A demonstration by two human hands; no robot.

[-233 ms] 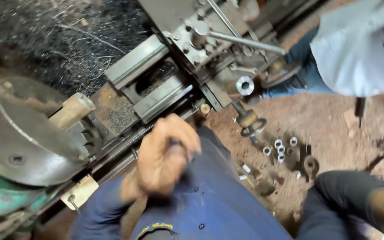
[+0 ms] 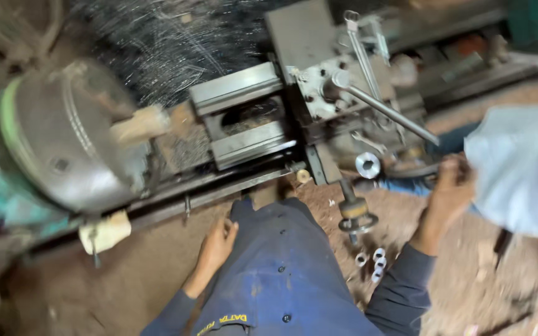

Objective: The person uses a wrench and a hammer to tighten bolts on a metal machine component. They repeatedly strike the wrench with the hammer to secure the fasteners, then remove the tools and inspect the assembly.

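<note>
Lathe (image 2: 250,134) across the frame, big grey chuck (image 2: 73,140) at left with a pale wooden stub (image 2: 141,124) sticking out of it. Tool post (image 2: 337,93) mid-right, long steel lever (image 2: 390,112) angling down from it toward the right hand. Metal shavings (image 2: 157,50) piled behind the bed. Handwheel (image 2: 357,218) hanging off the front of the carriage, small silver rings (image 2: 373,261) on the dirt floor (image 2: 126,280) just below it. Second person in a light shirt (image 2: 518,168) crowding in at right, just beside the right hand.

Left hand (image 2: 218,244) resting against blue overalls (image 2: 281,267) at the waist, fingers loosely curled, holding nothing, well apart from the lathe bed.

Right hand (image 2: 449,186) up at the carriage's right end, near the lever tip and a shiny round fitting (image 2: 367,165). Fingers curled around something dark there; cannot tell what, or whether actually gripped, too blurred.

Motion blur throughout. Chuck's left side and the second person cut off by frame edges. Right-side background unreadable.
</note>
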